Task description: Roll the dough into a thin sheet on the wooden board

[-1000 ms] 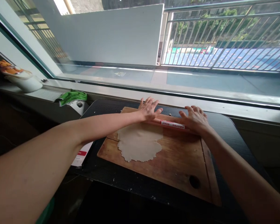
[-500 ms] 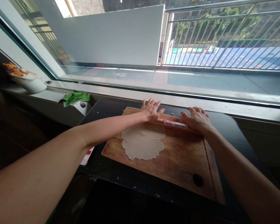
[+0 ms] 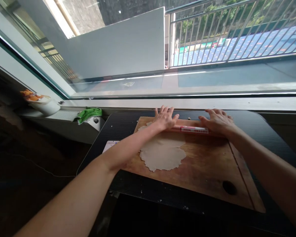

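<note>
A rolling pin [image 3: 194, 130] with a red-and-white label lies across the far part of a wooden cutting board [image 3: 207, 168]. Under and in front of it spreads a thin, ragged-edged sheet of dough [image 3: 162, 156], partly covered by my left forearm. My left hand [image 3: 165, 118] rests on the pin's left part, fingers spread and pointing away. On the right part lies my right hand [image 3: 218, 121], its fingers stretched out too, not wrapped round the pin. Both palms face down, and the pin's ends are hidden beneath them.
The board lies on a black table [image 3: 123, 128] against a window sill. A green cloth [image 3: 89, 114] hangs on a ledge at left, near a white pot [image 3: 47, 106]. A white card or packet [image 3: 110, 144] lies by my left forearm. Outside the glass stands a railing [image 3: 227, 39].
The view has tilted and swung left, so the board, dough and hands sit farther right in the picture. Both hands stay flat on the rolling pin near the board's far edge.
</note>
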Action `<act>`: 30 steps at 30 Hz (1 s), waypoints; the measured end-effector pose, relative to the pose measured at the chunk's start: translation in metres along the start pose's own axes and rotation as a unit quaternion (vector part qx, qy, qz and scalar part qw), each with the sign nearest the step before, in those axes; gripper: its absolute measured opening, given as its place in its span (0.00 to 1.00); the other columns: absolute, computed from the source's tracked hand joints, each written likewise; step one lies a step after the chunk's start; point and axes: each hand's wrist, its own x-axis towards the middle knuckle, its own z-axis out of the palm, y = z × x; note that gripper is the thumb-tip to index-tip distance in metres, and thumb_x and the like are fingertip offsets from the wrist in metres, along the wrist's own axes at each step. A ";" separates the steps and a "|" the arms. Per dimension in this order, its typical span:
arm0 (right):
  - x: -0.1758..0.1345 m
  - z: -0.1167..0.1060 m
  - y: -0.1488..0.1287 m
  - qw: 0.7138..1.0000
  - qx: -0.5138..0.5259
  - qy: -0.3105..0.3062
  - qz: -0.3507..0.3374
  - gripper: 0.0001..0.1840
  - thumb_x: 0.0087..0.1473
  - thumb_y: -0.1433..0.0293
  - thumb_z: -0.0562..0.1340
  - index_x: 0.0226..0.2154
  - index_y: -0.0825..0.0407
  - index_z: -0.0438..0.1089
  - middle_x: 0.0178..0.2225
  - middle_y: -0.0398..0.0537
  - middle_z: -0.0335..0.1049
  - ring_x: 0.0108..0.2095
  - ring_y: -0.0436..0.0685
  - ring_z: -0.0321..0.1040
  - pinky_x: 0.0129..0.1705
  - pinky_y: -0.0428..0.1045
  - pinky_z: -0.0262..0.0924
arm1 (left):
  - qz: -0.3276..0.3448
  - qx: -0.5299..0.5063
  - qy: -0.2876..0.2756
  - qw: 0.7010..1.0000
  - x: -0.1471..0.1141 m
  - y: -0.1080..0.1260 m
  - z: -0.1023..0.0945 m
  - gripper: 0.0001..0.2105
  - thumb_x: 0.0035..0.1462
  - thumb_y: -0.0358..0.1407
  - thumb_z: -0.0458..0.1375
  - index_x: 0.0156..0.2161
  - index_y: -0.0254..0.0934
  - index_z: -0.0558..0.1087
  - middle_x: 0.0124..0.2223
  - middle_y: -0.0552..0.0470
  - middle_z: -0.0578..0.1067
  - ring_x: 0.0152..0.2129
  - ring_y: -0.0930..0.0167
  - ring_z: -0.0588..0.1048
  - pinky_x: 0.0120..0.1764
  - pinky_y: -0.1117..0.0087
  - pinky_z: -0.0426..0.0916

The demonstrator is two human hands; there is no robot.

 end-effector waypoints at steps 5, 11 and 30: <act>-0.056 -0.006 -0.001 0.999 -0.020 -0.045 -0.021 0.28 0.63 0.54 0.46 0.58 0.45 0.67 0.66 0.52 0.60 0.67 0.69 0.49 0.65 0.66 0.49 | 0.105 0.001 -0.030 0.994 -0.050 0.002 0.007 0.29 0.68 0.51 0.40 0.68 0.40 0.59 0.70 0.46 0.60 0.69 0.57 0.53 0.67 0.43 0.45; 0.002 -0.006 -0.006 0.999 0.011 -0.025 0.024 0.33 0.65 0.52 0.46 0.64 0.53 0.61 0.67 0.60 0.56 0.67 0.70 0.49 0.66 0.65 0.48 | 0.015 -0.010 -0.005 1.000 0.011 -0.001 0.000 0.30 0.68 0.49 0.41 0.69 0.37 0.56 0.71 0.43 0.59 0.70 0.57 0.47 0.68 0.42 0.42; 0.001 -0.001 -0.003 1.000 0.015 -0.012 -0.015 0.33 0.64 0.51 0.44 0.61 0.51 0.64 0.64 0.59 0.61 0.65 0.69 0.53 0.62 0.67 0.53 | 0.060 -0.007 0.028 0.998 0.005 -0.003 0.002 0.26 0.70 0.44 0.39 0.69 0.40 0.57 0.70 0.46 0.60 0.69 0.59 0.51 0.68 0.45 0.43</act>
